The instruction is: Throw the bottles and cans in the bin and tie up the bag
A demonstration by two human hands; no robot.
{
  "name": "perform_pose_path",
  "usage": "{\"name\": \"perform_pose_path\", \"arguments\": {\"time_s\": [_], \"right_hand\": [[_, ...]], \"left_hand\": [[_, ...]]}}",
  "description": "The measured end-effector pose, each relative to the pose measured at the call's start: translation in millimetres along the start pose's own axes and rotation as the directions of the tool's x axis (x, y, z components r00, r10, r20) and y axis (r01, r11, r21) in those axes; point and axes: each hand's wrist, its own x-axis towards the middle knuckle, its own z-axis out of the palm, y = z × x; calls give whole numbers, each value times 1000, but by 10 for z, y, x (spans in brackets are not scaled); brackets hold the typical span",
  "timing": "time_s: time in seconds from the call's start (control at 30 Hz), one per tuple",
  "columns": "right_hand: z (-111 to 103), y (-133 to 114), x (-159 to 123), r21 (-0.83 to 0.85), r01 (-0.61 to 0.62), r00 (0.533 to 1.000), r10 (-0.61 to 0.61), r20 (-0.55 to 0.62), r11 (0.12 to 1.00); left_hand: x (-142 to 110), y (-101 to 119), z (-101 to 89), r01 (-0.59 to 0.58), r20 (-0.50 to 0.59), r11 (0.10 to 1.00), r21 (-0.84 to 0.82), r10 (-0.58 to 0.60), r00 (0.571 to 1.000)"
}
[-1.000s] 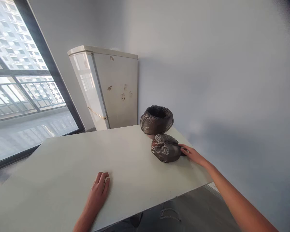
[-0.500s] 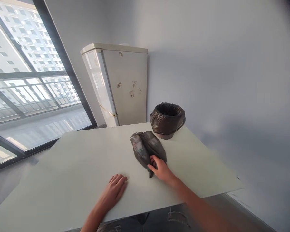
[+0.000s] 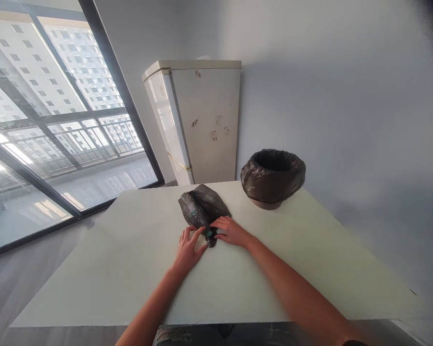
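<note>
A filled black plastic bag (image 3: 205, 204) lies on the white table, its gathered neck pointing toward me. From the left, my left hand (image 3: 188, 250) reaches the neck, its thumb and forefinger apart beside it. On the other side, my right hand (image 3: 233, 232) rests against the bag with fingers stretched out and the thumb spread below them. A small green patch shows at the neck between the hands. Pale printed packaging shows faintly through the thin plastic.
A bin lined with a black bag (image 3: 272, 180) stands at the table's back right. The white tabletop (image 3: 130, 269) reaches toward a grey wall on the right. Behind it is a scuffed white fridge (image 3: 209, 125); large windows (image 3: 68, 115) are on the left.
The bag has shifted left and away from me across the table. My left hand has lifted from the tabletop to the bag's neck. My right hand has loosened its grip there.
</note>
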Motion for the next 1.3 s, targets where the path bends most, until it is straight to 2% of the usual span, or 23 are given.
{"name": "perform_pose_path", "arguments": {"time_s": [0.1,0.23,0.3,0.4,0.5,0.67,0.83,1.0,1.17,1.3], "right_hand": [[80,114,-24,46,-38,998,40,-38,998],[88,216,-3,276,-109,983,145,-115,955],[70,268,-5,426,-173,968,233,-93,888],[40,344,-27,642,-259,940,341,-4,721],[-3,380,-37,773,-243,923,386,-3,586],[-88,343,-18,880,-170,891,451,-55,444],[-142,321,-28,910,-166,884,466,-33,380],[-209,313,-49,953,-158,858,514,2,260],[-231,295,-53,964,-133,882,471,8,231],[-206,330,-75,949,-191,897,438,66,250]], "left_hand": [[421,-104,113,-109,-80,994,25,111,991],[846,-240,154,-316,-88,949,22,317,945],[920,-266,151,-392,-65,920,-4,391,918],[920,-246,150,-455,22,890,-20,456,890],[918,-212,170,-491,102,871,2,488,867],[957,-240,243,-446,-19,895,-10,446,895],[944,-241,256,-395,-18,914,-88,395,918],[927,-232,238,-348,-119,926,-143,334,935],[915,-252,269,-390,-139,903,-179,369,919],[921,-246,262,-355,-119,898,-260,335,935]]}}
